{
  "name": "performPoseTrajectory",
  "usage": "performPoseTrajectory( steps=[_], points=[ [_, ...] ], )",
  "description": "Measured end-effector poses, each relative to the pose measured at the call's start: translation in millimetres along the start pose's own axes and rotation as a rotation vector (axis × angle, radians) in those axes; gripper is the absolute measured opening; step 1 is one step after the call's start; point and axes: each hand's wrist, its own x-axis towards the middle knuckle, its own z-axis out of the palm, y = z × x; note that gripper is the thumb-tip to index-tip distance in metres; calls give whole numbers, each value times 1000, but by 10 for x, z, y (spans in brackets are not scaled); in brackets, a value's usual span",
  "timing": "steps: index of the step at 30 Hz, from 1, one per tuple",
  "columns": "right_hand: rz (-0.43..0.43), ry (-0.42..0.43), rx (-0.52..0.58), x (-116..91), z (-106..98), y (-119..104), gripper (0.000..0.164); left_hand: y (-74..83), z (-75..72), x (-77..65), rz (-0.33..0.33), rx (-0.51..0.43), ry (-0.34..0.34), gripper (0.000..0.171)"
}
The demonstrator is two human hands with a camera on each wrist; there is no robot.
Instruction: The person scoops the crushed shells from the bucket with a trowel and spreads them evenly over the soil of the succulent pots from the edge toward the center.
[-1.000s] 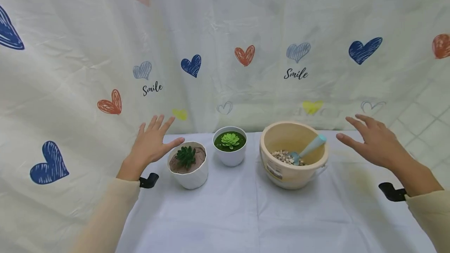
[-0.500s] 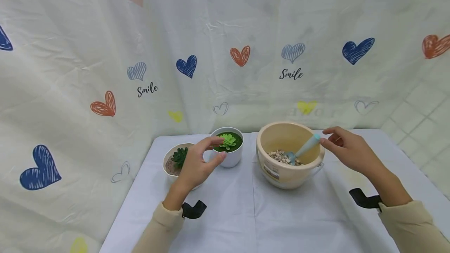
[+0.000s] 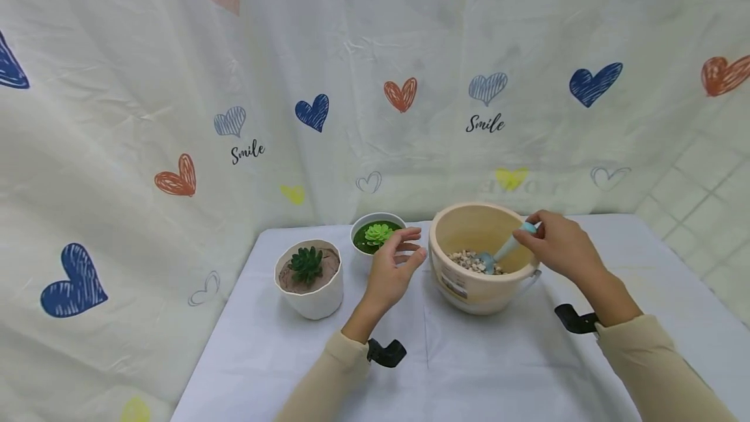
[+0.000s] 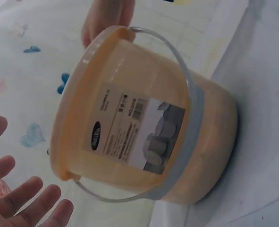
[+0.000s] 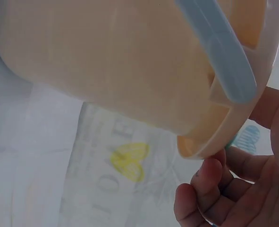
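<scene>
My right hand [image 3: 559, 246] is at the right rim of a cream plastic bucket [image 3: 469, 292], its fingers and thumb pinching the top of a light blue trowel's handle [image 3: 508, 247]. The trowel's blade [image 3: 488, 262] lies among small pebbles [image 3: 467, 259] inside. In the right wrist view the bucket's rim [image 5: 262, 109] hides most of the trowel. My left hand [image 3: 391, 273] hangs to the left of the bucket with fingers spread and holding nothing. The left wrist view shows its fingertips [image 4: 47, 196] apart from the bucket's labelled side [image 4: 130, 132].
Partly behind my left hand stands a white pot [image 3: 359, 259] with a light green succulent [image 3: 378, 234]. Further left, a white faceted pot [image 3: 316, 298] holds a dark green succulent [image 3: 306, 264] in brown soil. A heart-printed curtain [image 3: 351, 51] hangs behind the white-covered table [image 3: 469, 370].
My left hand has moved right, past both pots toward the bucket. My right hand has come left to the bucket and taken hold of the trowel's handle.
</scene>
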Motion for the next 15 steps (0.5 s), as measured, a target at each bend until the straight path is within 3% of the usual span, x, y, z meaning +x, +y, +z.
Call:
performPoseTrajectory(
  steps=[6, 15],
  points=[
    [-6, 25, -12, 32, 23, -62, 46, -27, 260, 77, -54, 0, 23, 53],
    [-23, 31, -32, 34, 89, -196, 32, -135, 475, 129, -97, -67, 19, 56]
  ],
)
